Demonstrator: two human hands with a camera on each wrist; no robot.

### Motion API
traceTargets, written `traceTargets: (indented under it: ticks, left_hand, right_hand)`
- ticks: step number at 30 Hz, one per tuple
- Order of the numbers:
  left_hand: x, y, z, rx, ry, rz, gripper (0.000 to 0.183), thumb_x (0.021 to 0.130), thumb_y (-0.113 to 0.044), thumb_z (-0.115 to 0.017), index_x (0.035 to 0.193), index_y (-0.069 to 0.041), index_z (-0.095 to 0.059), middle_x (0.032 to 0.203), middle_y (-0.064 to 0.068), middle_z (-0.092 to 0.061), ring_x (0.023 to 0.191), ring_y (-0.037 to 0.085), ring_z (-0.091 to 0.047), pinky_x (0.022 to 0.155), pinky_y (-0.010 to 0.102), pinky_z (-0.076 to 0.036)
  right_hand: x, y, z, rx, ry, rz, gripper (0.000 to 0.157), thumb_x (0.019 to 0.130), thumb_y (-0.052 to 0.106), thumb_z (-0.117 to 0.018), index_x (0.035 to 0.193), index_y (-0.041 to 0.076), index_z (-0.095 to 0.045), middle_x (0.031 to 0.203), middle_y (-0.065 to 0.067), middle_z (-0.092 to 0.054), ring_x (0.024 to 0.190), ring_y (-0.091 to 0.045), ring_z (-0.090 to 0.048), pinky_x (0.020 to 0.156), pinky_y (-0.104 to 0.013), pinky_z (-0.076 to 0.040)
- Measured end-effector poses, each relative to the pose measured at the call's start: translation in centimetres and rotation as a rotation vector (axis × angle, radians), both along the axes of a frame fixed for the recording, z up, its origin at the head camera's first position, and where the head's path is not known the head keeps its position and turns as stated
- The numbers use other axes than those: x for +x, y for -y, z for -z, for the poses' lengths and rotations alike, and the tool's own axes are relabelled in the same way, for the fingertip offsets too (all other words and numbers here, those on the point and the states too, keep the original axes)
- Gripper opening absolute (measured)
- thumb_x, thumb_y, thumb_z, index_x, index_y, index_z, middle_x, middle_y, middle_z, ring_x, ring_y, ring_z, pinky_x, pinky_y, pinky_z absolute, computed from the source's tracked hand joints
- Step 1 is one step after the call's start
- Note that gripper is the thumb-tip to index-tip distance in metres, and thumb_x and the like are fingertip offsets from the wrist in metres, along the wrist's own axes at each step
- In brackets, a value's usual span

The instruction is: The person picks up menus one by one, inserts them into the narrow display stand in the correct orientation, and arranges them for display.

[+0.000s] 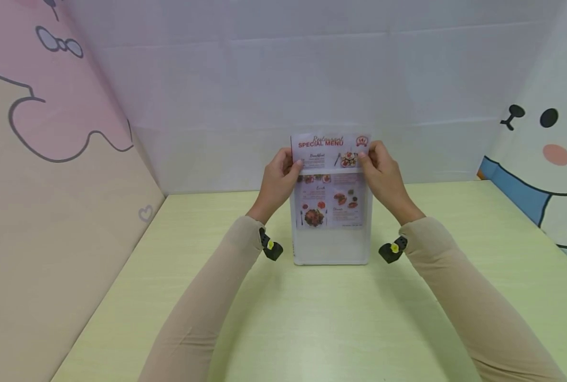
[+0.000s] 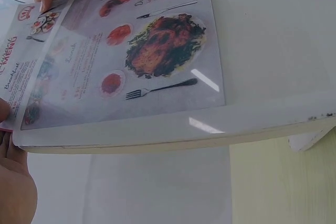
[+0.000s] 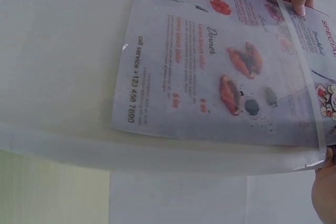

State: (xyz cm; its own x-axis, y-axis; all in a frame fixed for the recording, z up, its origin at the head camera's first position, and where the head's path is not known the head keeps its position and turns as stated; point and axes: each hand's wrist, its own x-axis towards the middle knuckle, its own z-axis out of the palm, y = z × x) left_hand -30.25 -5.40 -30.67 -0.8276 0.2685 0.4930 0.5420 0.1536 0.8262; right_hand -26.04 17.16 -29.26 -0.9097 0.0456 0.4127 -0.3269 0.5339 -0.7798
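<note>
A printed restaurant menu sheet (image 1: 329, 204) sits partly inside a clear upright sign holder (image 1: 331, 246) with a white frame. The sheet's top, headed "Special Menu", sticks out above the holder's upper edge, and its lower edge is well above the holder's bottom. My left hand (image 1: 279, 178) pinches the sheet's left edge near the top, thumb on the front. At the opposite edge my right hand (image 1: 383, 178) pinches it the same way. In the left wrist view, the menu (image 2: 157, 51) shows food pictures through the clear front. The right wrist view shows the menu's lower corner (image 3: 142, 114) inside the holder.
The holder stands on a pale wood-grain table (image 1: 288, 318), close to a white back wall (image 1: 245, 95). Side panels with cartoon drawings rise at the left (image 1: 73, 175) and right (image 1: 560, 159). A small black camera sits on each wrist.
</note>
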Motion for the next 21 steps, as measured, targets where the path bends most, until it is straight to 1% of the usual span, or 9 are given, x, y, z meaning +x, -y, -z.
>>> traceTargets:
  ticks: [5, 6, 10, 15, 21]
  left_hand:
    - [1.9, 0.3, -1.5, -0.01, 0.005, -0.004, 0.024, 0.1, -0.006, -0.046, 0.121, 0.005, -0.05, 0.113, 0.021, -0.063, 0.099, 0.027, -0.062, 0.082, 0.025, -0.048]
    - [2.0, 0.4, -1.6, -0.01, 0.006, -0.004, 0.024, 0.1, -0.006, -0.047, 0.121, 0.005, -0.05, 0.113, 0.021, -0.063, 0.098, 0.027, -0.062, 0.081, 0.025, -0.048]
    - [2.4, 0.3, -1.8, -0.012, 0.008, -0.006, 0.023, 0.1, -0.005, -0.046, 0.12, 0.006, -0.05, 0.113, 0.021, -0.063, 0.097, 0.027, -0.061, 0.08, 0.025, -0.048]
    - [2.3, 0.2, -1.8, -0.009, 0.008, -0.003, 0.022, 0.1, -0.005, -0.047, 0.119, 0.007, -0.05, 0.114, 0.022, -0.062, 0.101, 0.028, -0.062, 0.083, 0.027, -0.049]
    - [2.2, 0.2, -1.8, -0.014, 0.011, -0.002, 0.022, 0.1, -0.005, -0.047, 0.119, 0.006, -0.05, 0.115, 0.022, -0.062, 0.103, 0.028, -0.062, 0.085, 0.027, -0.049]
  right_hand:
    - [0.1, 0.3, -0.1, -0.002, -0.003, 0.007, 0.033, 0.103, 0.032, -0.037, 0.115, 0.002, -0.042, 0.115, -0.017, -0.062, 0.093, -0.021, -0.053, 0.078, -0.029, -0.04]
    - [0.1, 0.3, -0.1, -0.004, -0.002, 0.01, 0.033, 0.103, 0.032, -0.038, 0.115, 0.002, -0.042, 0.115, -0.017, -0.062, 0.094, -0.02, -0.053, 0.078, -0.029, -0.04]
    - [0.0, 0.3, 0.0, -0.012, 0.004, 0.021, 0.034, 0.103, 0.034, -0.037, 0.12, 0.005, -0.042, 0.119, -0.015, -0.062, 0.095, -0.02, -0.053, 0.079, -0.03, -0.04]
    - [0.0, 0.3, 0.1, -0.026, 0.006, 0.015, 0.037, 0.103, 0.037, -0.036, 0.127, 0.009, -0.04, 0.123, -0.014, -0.061, 0.096, -0.019, -0.053, 0.08, -0.031, -0.04]
    - [0.0, 0.3, 0.1, -0.012, -0.006, 0.022, 0.034, 0.104, 0.035, -0.035, 0.12, 0.005, -0.041, 0.113, -0.015, -0.061, 0.092, -0.02, -0.052, 0.077, -0.03, -0.04]
